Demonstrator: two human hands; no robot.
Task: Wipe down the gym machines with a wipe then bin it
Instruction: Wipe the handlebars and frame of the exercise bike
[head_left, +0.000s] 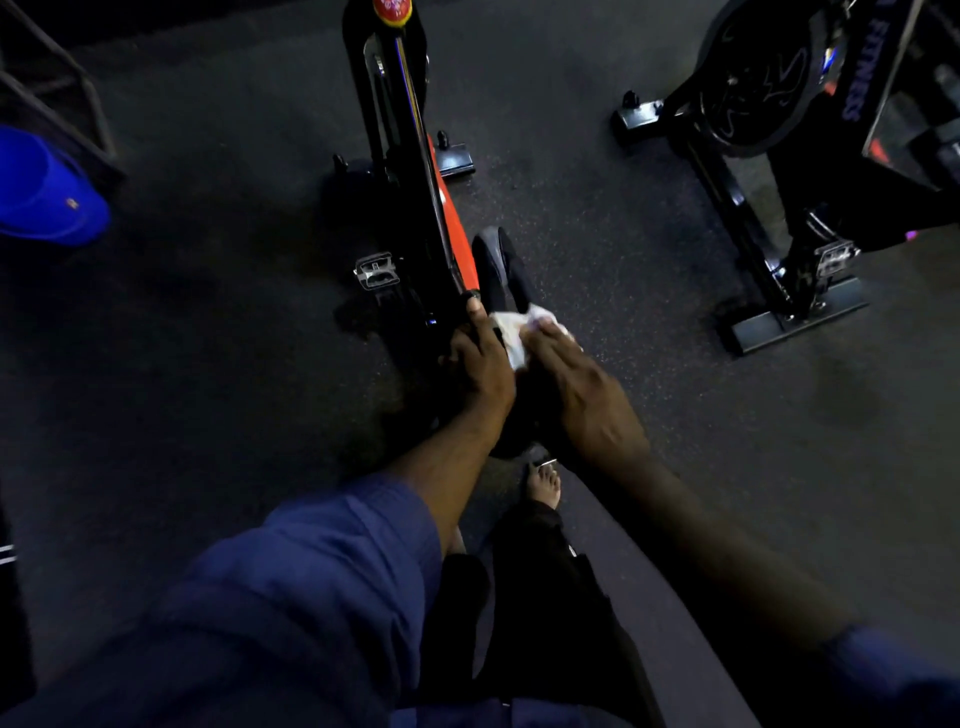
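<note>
Standing barefoot, one foot (543, 484) showing just below the arms. Stretching both arms forward and down, with a blue sleeve (291, 587) pushed up the left forearm. Curling the left hand (480, 366) round the left edge of the black saddle (501, 270), index finger pointing ahead. Pressing the right hand (582, 395) flat, fingers straight and together, onto the white wipe (511, 338), lying crumpled on the saddle between both hands. Leaning over the orange-and-black bike (457, 218). Further off, standing well apart at the right, a second black bike (753, 93).
</note>
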